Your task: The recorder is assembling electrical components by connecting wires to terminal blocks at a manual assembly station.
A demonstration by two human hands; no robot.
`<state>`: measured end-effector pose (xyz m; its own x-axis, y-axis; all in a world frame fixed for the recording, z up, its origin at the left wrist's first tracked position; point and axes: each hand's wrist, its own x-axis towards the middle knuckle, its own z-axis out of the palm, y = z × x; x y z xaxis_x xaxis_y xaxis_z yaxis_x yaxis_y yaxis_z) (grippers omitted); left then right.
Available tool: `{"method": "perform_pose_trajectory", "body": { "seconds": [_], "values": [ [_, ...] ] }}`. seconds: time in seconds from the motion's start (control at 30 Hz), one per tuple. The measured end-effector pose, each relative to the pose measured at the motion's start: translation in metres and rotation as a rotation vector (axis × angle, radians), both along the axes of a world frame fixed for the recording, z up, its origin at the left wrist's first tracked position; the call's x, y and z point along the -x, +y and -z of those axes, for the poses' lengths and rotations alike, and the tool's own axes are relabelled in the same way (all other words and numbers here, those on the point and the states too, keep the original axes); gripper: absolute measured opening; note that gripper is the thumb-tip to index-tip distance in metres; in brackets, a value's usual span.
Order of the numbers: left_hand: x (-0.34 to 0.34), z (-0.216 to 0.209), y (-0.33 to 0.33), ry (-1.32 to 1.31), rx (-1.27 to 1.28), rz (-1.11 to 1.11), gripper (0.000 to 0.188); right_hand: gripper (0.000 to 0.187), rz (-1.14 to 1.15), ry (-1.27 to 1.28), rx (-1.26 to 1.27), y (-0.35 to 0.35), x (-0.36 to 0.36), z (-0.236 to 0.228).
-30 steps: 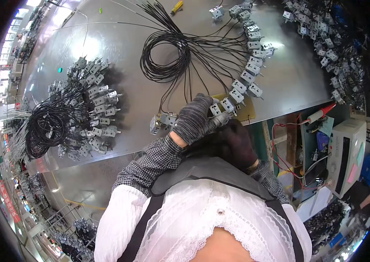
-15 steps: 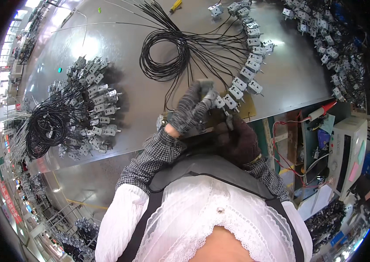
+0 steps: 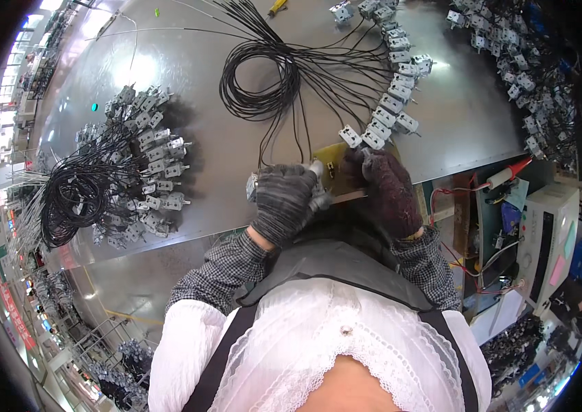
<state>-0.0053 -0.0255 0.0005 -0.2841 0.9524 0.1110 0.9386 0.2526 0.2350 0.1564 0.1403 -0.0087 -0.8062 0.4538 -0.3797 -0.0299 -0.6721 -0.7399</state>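
My left hand (image 3: 284, 200), in a grey striped knit glove, is closed around a small silvery metal box with a black cable, mostly hidden by its fingers, at the table's near edge. Another metal box (image 3: 252, 187) shows just left of that hand. My right hand (image 3: 392, 191), in a dark maroon glove, is closed beside a yellowish plate (image 3: 331, 165); whatever its fingers hold is hidden. Just beyond it, a curved row of cabled metal boxes (image 3: 392, 103) runs away from me. Their black cables gather into a coil (image 3: 260, 79).
A second bundle of cabled metal boxes (image 3: 157, 168) lies left on the metal table (image 3: 202, 144). More boxes (image 3: 510, 69) are heaped far right. Beyond the right table edge stand a pale machine (image 3: 548, 233) and a red-tipped tool (image 3: 510, 173) with red wires.
My left hand has come down and left, back to the near edge. My right hand has moved up toward the row, and the nearest boxes have shifted.
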Motion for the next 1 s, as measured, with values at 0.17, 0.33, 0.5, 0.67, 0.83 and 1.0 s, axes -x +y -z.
{"method": "perform_pose_trajectory", "body": {
  "seconds": [0.17, 0.33, 0.5, 0.67, 0.83, 1.0],
  "values": [
    [0.018, 0.011, 0.026, -0.719, -0.259, -0.091, 0.039, 0.028, -0.001, -0.198, -0.83, 0.002, -0.001, 0.022],
    [0.036, 0.02, 0.033, -0.98, -0.188, -0.088, 0.033, 0.025, -0.094, -0.278, -0.775, -0.004, -0.015, -0.006],
    [0.033, 0.009, 0.036, -0.529, -0.095, -0.023, 0.035, 0.024, -0.119, -0.213, -0.913, -0.015, -0.016, -0.01],
    [0.038, -0.002, 0.038, -0.624, -0.019, 0.025, 0.032, 0.02, 0.029, -0.2, -1.208, -0.038, -0.01, -0.009],
    [0.03, 0.003, 0.041, -0.422, -0.054, 0.066, 0.044, 0.019, -0.037, -0.217, -1.419, -0.041, -0.014, 0.001],
    [0.029, 0.008, 0.04, -0.438, -0.054, 0.021, 0.045, 0.022, -0.067, -0.158, -1.538, -0.042, -0.013, 0.008]
  ]
}}
